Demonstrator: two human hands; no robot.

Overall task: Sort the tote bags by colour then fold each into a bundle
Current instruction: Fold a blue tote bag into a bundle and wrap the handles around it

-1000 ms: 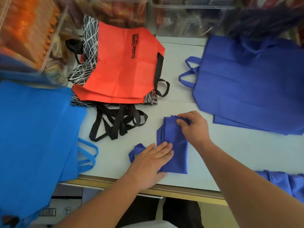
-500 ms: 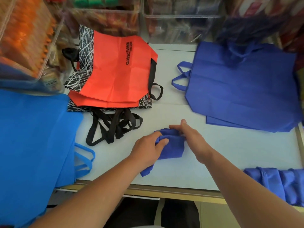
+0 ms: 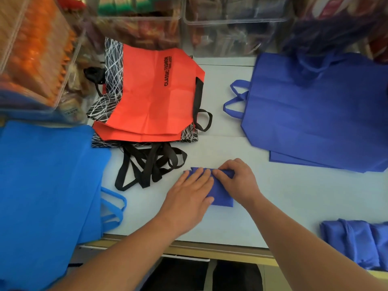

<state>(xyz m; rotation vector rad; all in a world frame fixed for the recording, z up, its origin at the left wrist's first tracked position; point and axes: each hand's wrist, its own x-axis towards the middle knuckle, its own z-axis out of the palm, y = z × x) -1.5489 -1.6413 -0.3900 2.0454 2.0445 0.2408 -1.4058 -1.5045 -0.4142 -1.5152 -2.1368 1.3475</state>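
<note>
Our bag lay folded small on the table, near its front. Our left hand pressed it flat, fingers straight; our right hand curled over its far fold, gripping. We judged it light, limp and springy: best held at the folds.

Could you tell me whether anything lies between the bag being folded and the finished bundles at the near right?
Nothing visible on the table: only bare surface, crossed by the person's right forearm, separates the folded bag from the bundles.
</note>
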